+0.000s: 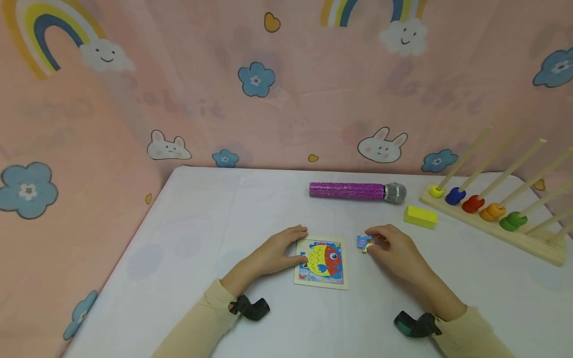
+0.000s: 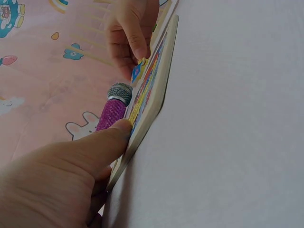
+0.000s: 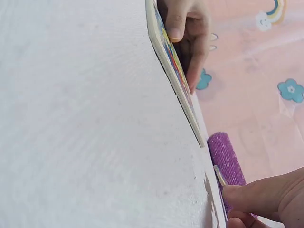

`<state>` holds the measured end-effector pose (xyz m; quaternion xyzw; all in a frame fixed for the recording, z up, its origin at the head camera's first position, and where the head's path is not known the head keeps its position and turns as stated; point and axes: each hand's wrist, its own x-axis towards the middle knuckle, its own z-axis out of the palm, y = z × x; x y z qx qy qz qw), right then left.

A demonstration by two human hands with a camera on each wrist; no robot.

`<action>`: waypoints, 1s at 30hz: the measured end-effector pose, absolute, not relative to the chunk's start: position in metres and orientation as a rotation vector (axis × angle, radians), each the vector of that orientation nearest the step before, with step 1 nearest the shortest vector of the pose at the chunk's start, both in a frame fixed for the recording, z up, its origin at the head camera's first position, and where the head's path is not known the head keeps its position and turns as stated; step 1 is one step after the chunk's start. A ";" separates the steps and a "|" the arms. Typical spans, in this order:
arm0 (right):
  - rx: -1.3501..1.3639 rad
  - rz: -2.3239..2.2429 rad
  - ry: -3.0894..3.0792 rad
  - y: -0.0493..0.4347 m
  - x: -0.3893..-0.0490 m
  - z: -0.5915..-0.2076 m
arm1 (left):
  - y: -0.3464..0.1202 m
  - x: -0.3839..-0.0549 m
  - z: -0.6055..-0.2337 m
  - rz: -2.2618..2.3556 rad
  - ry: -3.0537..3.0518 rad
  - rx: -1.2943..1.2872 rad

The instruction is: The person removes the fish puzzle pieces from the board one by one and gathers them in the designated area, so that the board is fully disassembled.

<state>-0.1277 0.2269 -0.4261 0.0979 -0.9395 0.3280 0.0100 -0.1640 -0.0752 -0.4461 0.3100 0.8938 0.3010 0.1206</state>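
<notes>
A square wooden fish puzzle (image 1: 332, 272) lies on the table, showing a yellow fish with a red head on blue. Bare wood shows at its upper left, beside the left hand (image 1: 279, 251). That hand holds the puzzle by its left side, thumb (image 2: 118, 135) on top and the other fingers along the edge. Just right of the board, the right hand (image 1: 398, 251) pinches a small blue and yellow jigsaw piece (image 1: 363, 241) between thumb and fingers. In the right wrist view this piece (image 3: 220, 175) appears edge-on, close over the table.
Behind the puzzle lies a glittery purple microphone (image 1: 346, 191). A yellow block (image 1: 420, 217) rests beyond the right hand. At the right stands a wooden peg rack (image 1: 537, 247) with upright rods and coloured beads. A pink patterned cloth (image 1: 201, 109) hangs behind the white table (image 1: 188, 223).
</notes>
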 end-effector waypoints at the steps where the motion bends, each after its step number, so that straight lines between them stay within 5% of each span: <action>1: 0.298 1.020 -2.928 0.229 -0.127 -0.427 | -0.075 -0.164 -0.446 0.876 2.611 0.906; 30: 0.239 1.211 -2.784 0.248 -0.127 -0.442 | -0.076 -0.165 -0.447 0.883 2.612 0.917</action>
